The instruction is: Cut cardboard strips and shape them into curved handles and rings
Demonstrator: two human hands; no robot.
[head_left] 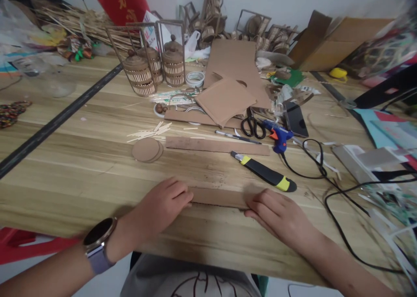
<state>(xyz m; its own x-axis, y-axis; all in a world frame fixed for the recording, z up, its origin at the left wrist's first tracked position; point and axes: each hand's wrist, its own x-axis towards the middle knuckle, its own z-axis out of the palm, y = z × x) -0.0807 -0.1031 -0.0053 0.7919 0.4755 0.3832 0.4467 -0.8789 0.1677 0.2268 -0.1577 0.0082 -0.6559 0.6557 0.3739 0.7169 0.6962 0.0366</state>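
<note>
Currently in hand: a narrow cardboard strip, held at both ends; I judge the step to be positioning or working this strip, but cannot tell the exact operation.
Left hand: grasping the strip's left end, fingers bent together over it.
Right hand: grasping the right end, fingers curled, thumb toward the near side.
Strip location: between the hands, near the front edge of the wooden table; I cannot confirm whether it touches the surface.
Strip condition: plain brown, straight, with a dark, slightly rough near edge; I see no bend in the exposed span, and the fingers cover the ends.
Next move, as I judge it: calls for even pressure at both ends, since uneven force could crease the card.
Second strip: flat on the table beyond the held one, untouched.
Utility knife: beyond the right hand, blade exposed; I advise clearance.
Cardboard discs: overlapping, left of the second strip.
</note>
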